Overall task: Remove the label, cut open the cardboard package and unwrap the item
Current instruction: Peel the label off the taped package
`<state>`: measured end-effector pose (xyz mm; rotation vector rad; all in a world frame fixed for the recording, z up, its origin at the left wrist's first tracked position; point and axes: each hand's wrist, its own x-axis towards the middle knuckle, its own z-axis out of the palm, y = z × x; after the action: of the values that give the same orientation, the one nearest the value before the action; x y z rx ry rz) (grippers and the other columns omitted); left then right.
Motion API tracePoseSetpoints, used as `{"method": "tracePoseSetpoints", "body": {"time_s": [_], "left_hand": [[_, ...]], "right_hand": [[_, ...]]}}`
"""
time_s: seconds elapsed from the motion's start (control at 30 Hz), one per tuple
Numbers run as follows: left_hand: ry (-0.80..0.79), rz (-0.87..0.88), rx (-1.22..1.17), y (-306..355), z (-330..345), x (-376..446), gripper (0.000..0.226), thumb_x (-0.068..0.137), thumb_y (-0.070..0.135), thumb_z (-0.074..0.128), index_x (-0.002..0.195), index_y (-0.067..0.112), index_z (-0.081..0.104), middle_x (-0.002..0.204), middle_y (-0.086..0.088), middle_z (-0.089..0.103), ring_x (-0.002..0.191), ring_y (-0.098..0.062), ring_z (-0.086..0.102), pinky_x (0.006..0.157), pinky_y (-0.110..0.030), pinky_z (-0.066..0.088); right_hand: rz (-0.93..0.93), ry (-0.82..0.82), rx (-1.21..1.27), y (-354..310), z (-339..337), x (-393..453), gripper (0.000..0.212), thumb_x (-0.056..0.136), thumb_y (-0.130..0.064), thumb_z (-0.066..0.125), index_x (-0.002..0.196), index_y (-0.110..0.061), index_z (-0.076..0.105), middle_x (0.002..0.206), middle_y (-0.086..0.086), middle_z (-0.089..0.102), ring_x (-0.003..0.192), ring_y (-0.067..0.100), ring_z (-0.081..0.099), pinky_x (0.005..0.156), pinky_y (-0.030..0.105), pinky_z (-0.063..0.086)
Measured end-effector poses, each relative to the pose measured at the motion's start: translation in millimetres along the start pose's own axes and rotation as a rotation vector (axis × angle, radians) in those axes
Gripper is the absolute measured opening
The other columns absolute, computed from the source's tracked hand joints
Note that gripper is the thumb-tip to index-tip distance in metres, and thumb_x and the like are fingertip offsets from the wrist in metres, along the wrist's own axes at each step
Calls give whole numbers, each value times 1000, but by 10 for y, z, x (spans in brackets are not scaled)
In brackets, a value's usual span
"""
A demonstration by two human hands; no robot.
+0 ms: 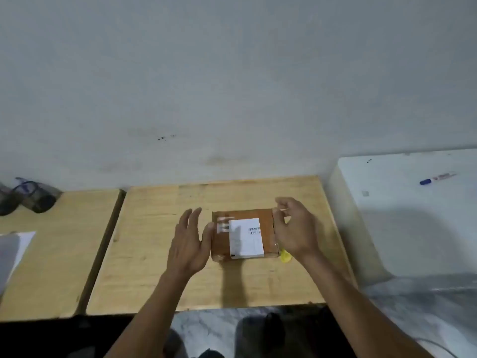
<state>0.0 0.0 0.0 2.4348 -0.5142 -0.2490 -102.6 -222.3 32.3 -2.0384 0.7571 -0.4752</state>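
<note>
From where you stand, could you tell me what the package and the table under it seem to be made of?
Package: brown cardboard, seemingly matte, with glossy clear tape and a white paper label bearing barcodes.
Table: light wood, judging by visible grain; smooth, possibly varnished.

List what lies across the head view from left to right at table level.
Dark bags → paper sheet → left hand → cardboard package → right hand → blue-capped marker on the white surface.
</note>
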Motion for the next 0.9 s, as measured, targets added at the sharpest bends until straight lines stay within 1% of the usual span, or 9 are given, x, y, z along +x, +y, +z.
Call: {"method": "tracePoseSetpoints", "body": {"time_s": [0.07,0.17,0.27,0.37,0.43,0.53,0.6,0.67,0.9], "left_hand": [[-26,-98,-25,-98,180,6,66,98,54,39,153,18,33,161,-12,28,149,-28,25,118,-44,30],[-98,-165,-24,-231,482,-23,65,99,50,40,154,16,31,161,-13,28,150,-28,23,118,-42,27],[-96,-140,-34,-280,710,116,63,101,47,42,154,16,28,160,-13,28,150,-29,20,117,-42,27],[-97,-106,-51,-340,915,306,66,97,60,32,155,28,24,162,-10,24,151,-26,17,114,-45,33],[-84,-92,-68,-366,1032,456,66,99,58,32,157,30,19,164,-8,17,153,-24,13,112,-44,35],[-41,-36,-59,-422,1181,665,63,103,48,34,158,22,18,165,-11,13,153,-26,13,113,-42,34],[-43,38,-35,-507,1272,776,62,104,41,33,158,13,18,164,-14,19,154,-26,8,119,-44,30],[-51,71,-37,-608,1350,837,59,106,35,33,157,7,20,163,-13,22,154,-29,7,118,-48,30],[-32,77,-88,-679,1431,819,58,106,34,25,156,6,20,164,-8,23,155,-22,6,117,-48,32]], "right_hand": [[61,-45,8,187,117,99,18,91,-12,59,106,-13,69,104,2,72,95,18,67,85,27,50],[130,-129,-67,457,330,144,15,89,-12,62,101,-13,71,98,-3,72,92,14,66,81,21,47],[144,-169,-81,587,505,251,13,89,-8,62,98,-11,71,92,-5,69,89,13,66,85,30,54],[167,-195,-107,748,688,361,16,88,-8,62,101,-10,71,100,2,73,95,18,67,89,38,55],[168,-202,-127,823,786,434,18,88,-7,61,102,-10,71,101,4,72,97,21,66,88,39,55],[133,-221,-192,926,913,544,20,88,-10,58,103,-15,70,100,3,68,97,22,62,86,40,54],[98,-222,-228,992,988,590,17,87,-10,58,98,-16,69,95,2,65,94,22,60,82,41,54],[67,-204,-266,1039,1044,611,12,86,-11,60,93,-15,69,90,3,64,90,24,58,79,42,54],[-9,-174,-357,1118,1120,553,5,85,-10,64,87,-13,67,81,2,62,84,27,56,73,39,50]]}}
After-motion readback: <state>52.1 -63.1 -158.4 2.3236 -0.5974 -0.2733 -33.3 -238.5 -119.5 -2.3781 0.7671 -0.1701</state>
